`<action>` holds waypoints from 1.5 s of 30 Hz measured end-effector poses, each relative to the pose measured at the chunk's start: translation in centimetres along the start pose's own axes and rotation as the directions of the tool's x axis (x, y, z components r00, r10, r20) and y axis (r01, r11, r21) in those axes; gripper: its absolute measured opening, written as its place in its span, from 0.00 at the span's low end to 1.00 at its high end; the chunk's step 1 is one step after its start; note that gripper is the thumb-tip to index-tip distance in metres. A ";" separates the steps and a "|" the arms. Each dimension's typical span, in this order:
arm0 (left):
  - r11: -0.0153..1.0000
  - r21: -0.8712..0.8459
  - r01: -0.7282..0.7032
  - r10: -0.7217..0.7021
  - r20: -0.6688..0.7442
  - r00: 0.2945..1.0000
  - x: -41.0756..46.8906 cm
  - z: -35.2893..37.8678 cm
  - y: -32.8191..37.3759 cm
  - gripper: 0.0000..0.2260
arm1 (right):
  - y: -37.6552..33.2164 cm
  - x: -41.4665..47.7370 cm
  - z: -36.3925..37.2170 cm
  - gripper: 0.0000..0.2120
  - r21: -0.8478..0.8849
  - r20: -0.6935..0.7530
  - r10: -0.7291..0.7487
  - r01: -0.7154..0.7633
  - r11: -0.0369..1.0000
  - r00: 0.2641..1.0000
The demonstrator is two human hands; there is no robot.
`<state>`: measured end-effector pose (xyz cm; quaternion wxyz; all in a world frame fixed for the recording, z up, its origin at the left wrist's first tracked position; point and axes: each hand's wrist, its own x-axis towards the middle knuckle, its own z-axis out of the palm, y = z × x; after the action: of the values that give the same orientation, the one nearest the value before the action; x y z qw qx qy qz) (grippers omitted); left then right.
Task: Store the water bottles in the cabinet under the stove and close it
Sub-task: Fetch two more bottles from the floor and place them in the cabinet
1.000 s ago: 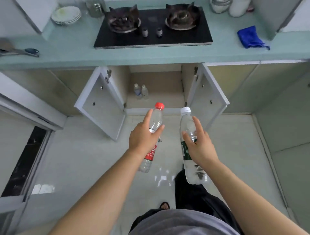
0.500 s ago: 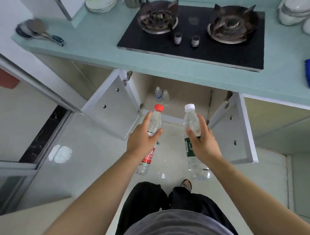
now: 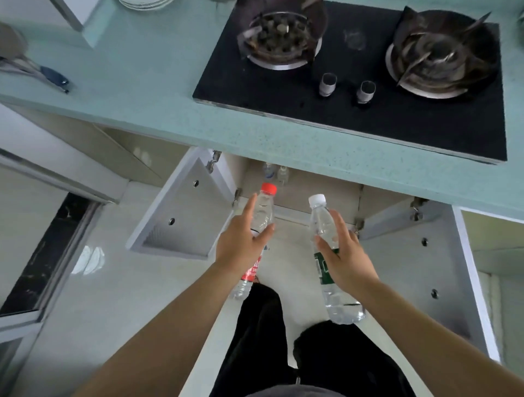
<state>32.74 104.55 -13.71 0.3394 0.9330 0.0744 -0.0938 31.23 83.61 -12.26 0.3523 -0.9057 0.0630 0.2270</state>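
My left hand [image 3: 241,245] grips a clear water bottle with a red cap and red label [image 3: 263,211]. My right hand [image 3: 344,255] grips a clear bottle with a white cap and green label [image 3: 321,218]. Both bottles are held upright in front of the open cabinet [image 3: 300,195] under the stove. Two small bottles [image 3: 275,171] stand at the back of the cabinet, partly hidden by the counter edge. The left cabinet door [image 3: 184,215] and the right cabinet door [image 3: 425,260] both stand wide open.
A black two-burner gas stove [image 3: 354,85] sits in the teal countertop [image 3: 141,93]. Utensils [image 3: 37,73] lie at the counter's left end and plates [image 3: 144,3] at the top. My dark-trousered legs [image 3: 283,340] are on the pale tiled floor [image 3: 113,283].
The view has moved closer to the counter and tilted down. The counter edge now hides more of the cabinet interior. Both hands still hold their bottles upright.
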 end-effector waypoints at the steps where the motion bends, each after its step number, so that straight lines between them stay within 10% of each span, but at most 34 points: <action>1: 1.000 -0.001 0.006 -0.006 0.015 1.000 1.4 0.1 -0.6 0.32 | -0.4 1.3 0.4 0.26 -0.010 0.022 0.004 -0.004 1.000 1.000; 15: 0.981 0.104 0.165 -0.172 0.059 0.983 13.9 13.6 -13.1 0.33 | 9.4 20.9 11.3 0.30 -0.248 0.255 -0.045 0.111 0.962 0.966; 31: 0.957 0.290 -0.012 0.028 -0.052 0.998 34.7 42.6 -32.3 0.35 | 35.8 55.0 31.0 0.31 -0.290 0.199 -0.191 0.244 0.925 0.961; 45: 0.983 0.139 -0.117 0.134 -0.120 0.984 37.2 48.1 -29.8 0.35 | 42.8 57.9 31.2 0.29 -0.347 -0.039 -0.166 0.142 0.927 0.985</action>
<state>56.86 98.87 -76.74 0.2770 0.9602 0.0306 -0.0163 59.51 75.26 -84.93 0.2036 -0.9625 -0.0369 0.1755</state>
